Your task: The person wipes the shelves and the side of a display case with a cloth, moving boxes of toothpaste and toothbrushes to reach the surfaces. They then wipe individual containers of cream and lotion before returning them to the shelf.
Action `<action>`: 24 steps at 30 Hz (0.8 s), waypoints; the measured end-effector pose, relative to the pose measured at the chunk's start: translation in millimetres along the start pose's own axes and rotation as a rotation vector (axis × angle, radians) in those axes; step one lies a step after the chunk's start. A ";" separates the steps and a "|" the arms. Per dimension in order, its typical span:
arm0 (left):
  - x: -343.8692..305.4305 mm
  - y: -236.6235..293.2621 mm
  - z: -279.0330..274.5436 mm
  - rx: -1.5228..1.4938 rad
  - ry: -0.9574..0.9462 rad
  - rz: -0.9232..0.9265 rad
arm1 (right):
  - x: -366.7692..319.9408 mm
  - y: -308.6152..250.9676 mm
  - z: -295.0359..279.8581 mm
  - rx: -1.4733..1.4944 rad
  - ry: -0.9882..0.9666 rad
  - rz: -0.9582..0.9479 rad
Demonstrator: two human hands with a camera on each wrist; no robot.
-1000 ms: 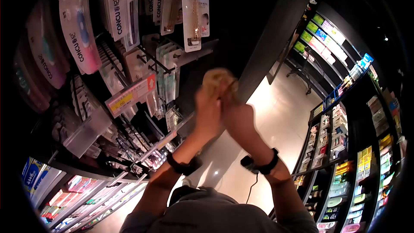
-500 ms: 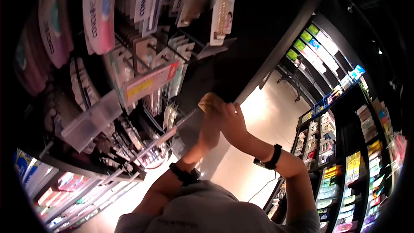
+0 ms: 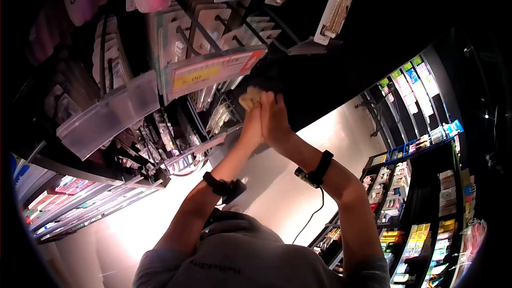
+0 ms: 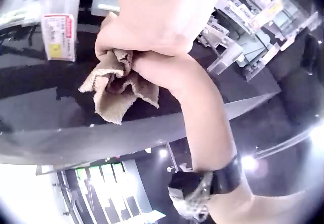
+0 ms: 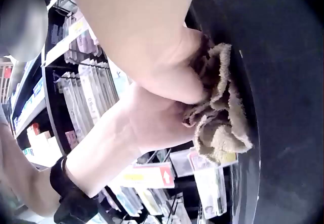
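A crumpled beige cloth (image 3: 249, 99) with rough, towel-like edges is bunched between both hands, close beside the dark panel of the display stand. My left hand (image 3: 252, 126) grips it from the left. Pressed up against that hand, my right hand (image 3: 276, 121) clutches the same cloth. In the left wrist view, loose folds of the cloth (image 4: 119, 95) hang out past the fingers. From the right wrist, the cloth (image 5: 223, 125) sticks out beyond both fists, near the edge of the black surface. Most of the fingers are hidden in the folds or behind the hands.
Hanging packs on hooks (image 3: 202, 26) and a price tag (image 3: 213, 72) with a yellow strip stand close at the left. A black panel (image 3: 320, 88) rises ahead. Stocked shelves (image 3: 416, 234) line the right, across a pale floor (image 3: 320, 138). A cable (image 3: 314, 221) hangs from the right wrist.
The head view has swung, so the price tag and packs sit further right and higher. Both hands, first lowered, have come up leftward toward the rack, with the cloth kept between them.
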State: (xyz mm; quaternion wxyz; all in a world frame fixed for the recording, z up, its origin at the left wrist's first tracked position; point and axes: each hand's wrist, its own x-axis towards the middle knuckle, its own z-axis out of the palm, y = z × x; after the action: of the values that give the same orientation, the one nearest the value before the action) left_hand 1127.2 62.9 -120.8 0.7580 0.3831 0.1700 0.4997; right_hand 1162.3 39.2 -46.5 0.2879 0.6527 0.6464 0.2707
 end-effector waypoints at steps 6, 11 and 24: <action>-15.8 9.7 13.0 0.284 -0.057 0.173 | -29.0 18.4 -24.2 0.011 -0.081 -0.042; 38.8 65.5 45.0 -0.223 0.012 0.033 | 8.6 50.2 -41.7 0.007 0.186 0.124; 27.5 11.7 -11.6 -0.023 0.085 -0.229 | 24.2 -3.2 -14.2 -0.162 -0.244 -0.089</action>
State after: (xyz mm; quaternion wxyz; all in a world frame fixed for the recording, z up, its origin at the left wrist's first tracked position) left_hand 1124.6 94.6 -116.1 0.8067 0.3308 0.2390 0.4275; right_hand 1150.3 63.8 -39.6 0.4279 0.6260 0.6109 0.2276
